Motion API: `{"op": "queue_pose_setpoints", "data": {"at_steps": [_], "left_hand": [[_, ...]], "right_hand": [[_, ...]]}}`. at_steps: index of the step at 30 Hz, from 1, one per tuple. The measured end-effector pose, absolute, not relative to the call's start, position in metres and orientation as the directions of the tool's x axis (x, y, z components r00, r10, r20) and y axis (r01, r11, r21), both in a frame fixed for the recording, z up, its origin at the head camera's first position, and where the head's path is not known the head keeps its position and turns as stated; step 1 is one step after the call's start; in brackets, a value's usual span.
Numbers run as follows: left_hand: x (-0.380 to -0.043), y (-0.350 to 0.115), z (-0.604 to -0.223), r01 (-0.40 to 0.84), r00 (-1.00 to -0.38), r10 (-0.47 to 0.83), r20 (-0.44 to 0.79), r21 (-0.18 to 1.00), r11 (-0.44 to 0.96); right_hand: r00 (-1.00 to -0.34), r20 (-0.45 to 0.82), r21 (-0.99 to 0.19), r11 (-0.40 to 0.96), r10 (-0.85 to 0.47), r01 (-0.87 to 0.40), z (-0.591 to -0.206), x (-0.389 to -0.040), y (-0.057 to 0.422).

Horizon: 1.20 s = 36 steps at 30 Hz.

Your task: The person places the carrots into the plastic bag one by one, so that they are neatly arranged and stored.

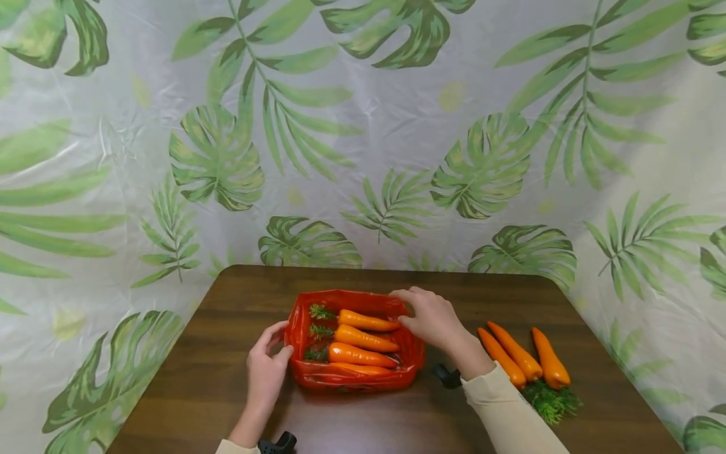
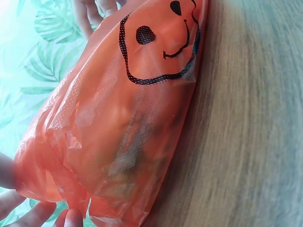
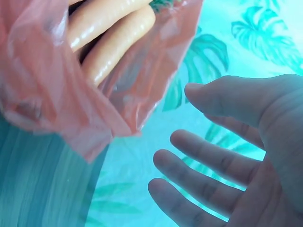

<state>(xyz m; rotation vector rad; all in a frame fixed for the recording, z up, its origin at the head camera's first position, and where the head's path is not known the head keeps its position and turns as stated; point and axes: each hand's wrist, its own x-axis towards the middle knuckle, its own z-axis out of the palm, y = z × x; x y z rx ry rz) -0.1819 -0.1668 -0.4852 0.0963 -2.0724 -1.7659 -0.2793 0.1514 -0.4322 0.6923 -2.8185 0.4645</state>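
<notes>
A red plastic bag [image 1: 351,378] lies open on the table, with several orange carrots [image 1: 365,338] side by side inside, their green tops towards the left. My left hand [image 1: 268,362] holds the bag's left edge, thumb on the near side. In the left wrist view the bag's side [image 2: 151,109] shows a black printed smiling face, and the fingers [image 2: 40,215] are at its crumpled rim. Over the bag's far right corner is my right hand [image 1: 433,318]. The right wrist view shows that hand [image 3: 236,156] with fingers spread, apart from the plastic and holding nothing.
Three more carrots [image 1: 513,353] with leafy green tops [image 1: 550,401] lie on the dark wooden table [image 1: 227,340], right of the right forearm. A leaf-patterned curtain [image 1: 368,126] hangs behind the table's far edge. Dark wrist devices [image 1: 448,376] are on both wrists.
</notes>
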Motion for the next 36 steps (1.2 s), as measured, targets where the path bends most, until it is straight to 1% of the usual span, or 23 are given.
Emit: {"op": "queue_pose_setpoints", "data": {"at_steps": [9, 17, 21, 27, 36], "left_hand": [[-0.191, -0.171, -0.497, 0.197, -0.918, -0.315, 0.241, 0.967, 0.163], [-0.185, -0.168, -0.487, 0.212, -0.917, -0.307, 0.255, 0.963, 0.167], [-0.191, -0.171, -0.497, 0.203, -0.917, -0.316, 0.244, 0.967, 0.157], [-0.200, -0.177, -0.515, 0.226, -0.909, -0.320, 0.266, 0.961, 0.158], [-0.201, -0.177, -0.516, 0.257, -0.899, -0.321, 0.298, 0.952, 0.163]], "right_hand": [[-0.890, 0.288, -0.276, 0.859, -0.354, -0.431, -0.433, -0.272, 0.179], [-0.914, 0.265, -0.293, 0.877, -0.308, -0.380, -0.441, -0.264, 0.203], [-0.922, 0.248, -0.303, 0.880, -0.297, -0.365, -0.444, -0.260, 0.212], [-0.921, 0.265, -0.323, 0.873, -0.287, -0.365, -0.450, -0.255, 0.226], [-0.928, 0.287, -0.318, 0.891, -0.236, -0.325, -0.460, -0.243, 0.247]]}}
